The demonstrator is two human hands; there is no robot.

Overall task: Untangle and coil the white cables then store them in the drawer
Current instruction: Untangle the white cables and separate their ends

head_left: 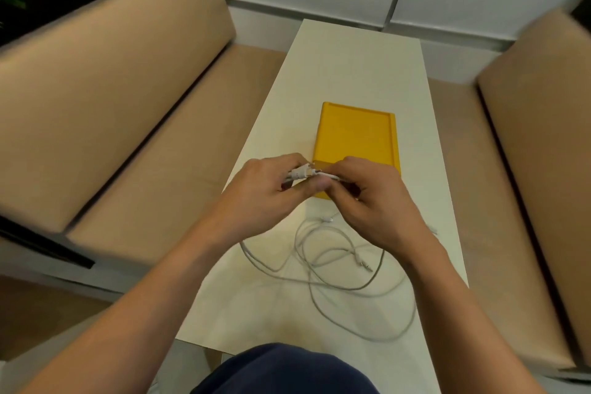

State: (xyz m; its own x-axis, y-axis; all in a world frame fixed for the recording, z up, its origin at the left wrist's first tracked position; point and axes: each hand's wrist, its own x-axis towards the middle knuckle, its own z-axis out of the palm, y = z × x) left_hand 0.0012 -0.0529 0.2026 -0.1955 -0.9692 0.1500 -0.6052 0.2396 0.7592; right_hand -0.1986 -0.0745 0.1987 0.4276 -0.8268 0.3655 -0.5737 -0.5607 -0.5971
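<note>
Table [351,57], loose cables [315,278] | left hand [262,195], right hand [374,205] fingers [351,166] pinch cable coil [300,173] | drawer [355,137] behind

Head view. I can read no text, label, brand, number or sign anywhere in it. The faint grey specks on the white cable bundle [299,173] are too blurred for me to tell whether they are lettering.
</note>
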